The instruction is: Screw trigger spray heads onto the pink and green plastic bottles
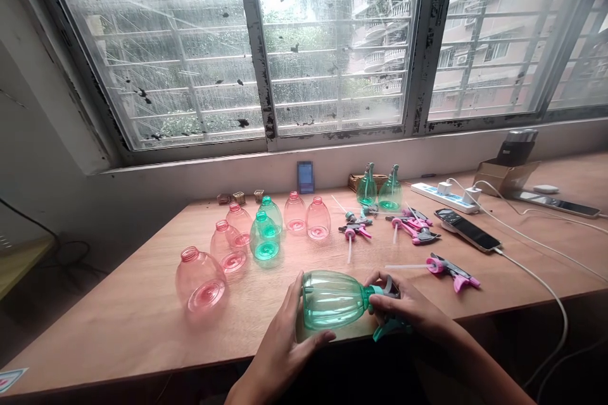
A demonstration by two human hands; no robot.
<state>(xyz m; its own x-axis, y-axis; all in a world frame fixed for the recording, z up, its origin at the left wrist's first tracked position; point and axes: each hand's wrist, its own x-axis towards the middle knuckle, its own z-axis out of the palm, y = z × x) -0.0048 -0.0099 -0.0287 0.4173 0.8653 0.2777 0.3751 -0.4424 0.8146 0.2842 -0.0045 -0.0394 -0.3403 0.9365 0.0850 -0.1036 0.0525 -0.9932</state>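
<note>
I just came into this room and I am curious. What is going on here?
A person holds a green transparent plastic bottle on its side in both hands: the left hand around its body, the right hand at its neck, beside a teal trigger sprayer head. Pink bottles and other green bottles are on the wooden table, with pink trigger heads nearby.

Barred windows (332, 50) w/ grime, wood desk (118, 342)

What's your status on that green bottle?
Left hand cradling the clear green plastic bottle on its side. Right hand at its neck, on a teal trigger sprayer head. Pink sprayer head lies beside, apart.
</note>
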